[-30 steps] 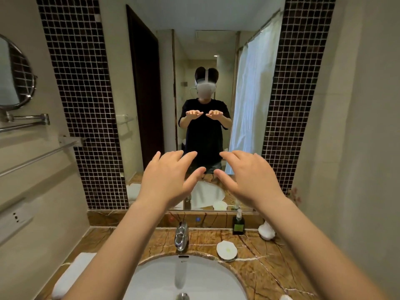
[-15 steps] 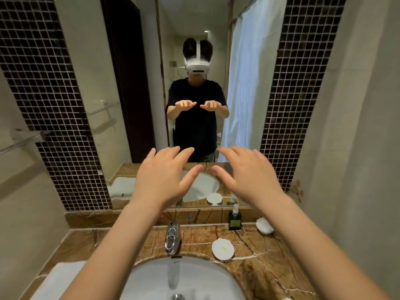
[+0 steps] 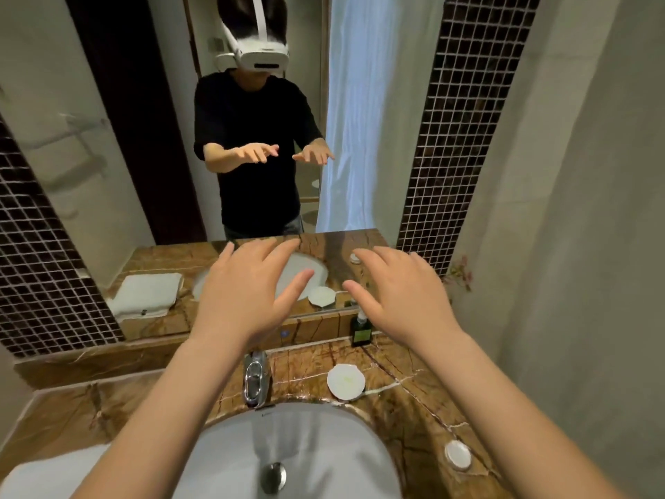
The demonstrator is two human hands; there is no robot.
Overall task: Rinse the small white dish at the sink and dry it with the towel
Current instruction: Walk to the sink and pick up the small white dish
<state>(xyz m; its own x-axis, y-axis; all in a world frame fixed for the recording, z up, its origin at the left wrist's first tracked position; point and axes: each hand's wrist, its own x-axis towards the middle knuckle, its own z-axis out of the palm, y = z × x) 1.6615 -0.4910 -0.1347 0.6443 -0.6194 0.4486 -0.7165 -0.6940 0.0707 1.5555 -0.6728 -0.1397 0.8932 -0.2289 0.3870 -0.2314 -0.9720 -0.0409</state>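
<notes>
The small white dish (image 3: 345, 382) lies on the brown marble counter, just right of the chrome tap (image 3: 254, 379) and behind the white sink (image 3: 324, 452). My left hand (image 3: 240, 293) and my right hand (image 3: 403, 293) hover side by side above the tap, palms down, fingers spread, holding nothing. Both are well above the dish and apart from it. A folded white towel (image 3: 36, 477) peeks in at the bottom left, partly hidden by my left arm; its mirror image shows it lying on the counter to the left.
A large mirror (image 3: 252, 138) backs the counter and reflects a person with a headset. A dark soap bottle (image 3: 361, 331) stands at the mirror's foot. A small round white lid (image 3: 457, 455) lies on the counter at the right. A wall closes the right side.
The view has tilted down, bringing the sink, drain and dish into fuller view. Both hands have stayed raised and spread, a little farther apart.
</notes>
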